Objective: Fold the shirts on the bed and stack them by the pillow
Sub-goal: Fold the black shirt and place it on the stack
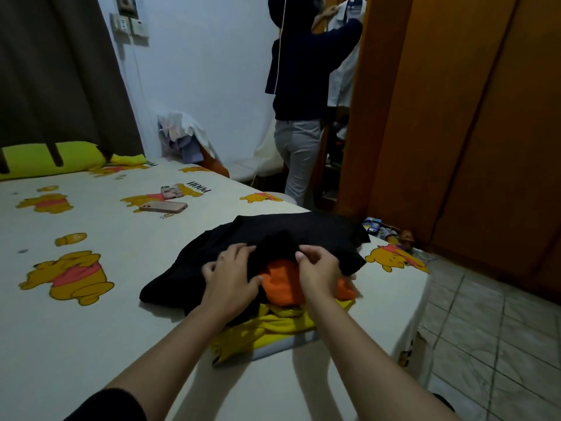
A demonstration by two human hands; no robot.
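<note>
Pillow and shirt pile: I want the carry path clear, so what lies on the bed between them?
In the head view, two phones lie on the sheet between the yellow pillow and the shirt pile; otherwise printed sheet only.

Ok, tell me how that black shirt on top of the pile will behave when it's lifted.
The black shirt will likely hang limp: it already lies crumpled and draped over the orange garment. It probably weighs little, since both hands, left and right, bunch it with fingertips. Lifting it may drag the orange piece along, since the two overlap.
</note>
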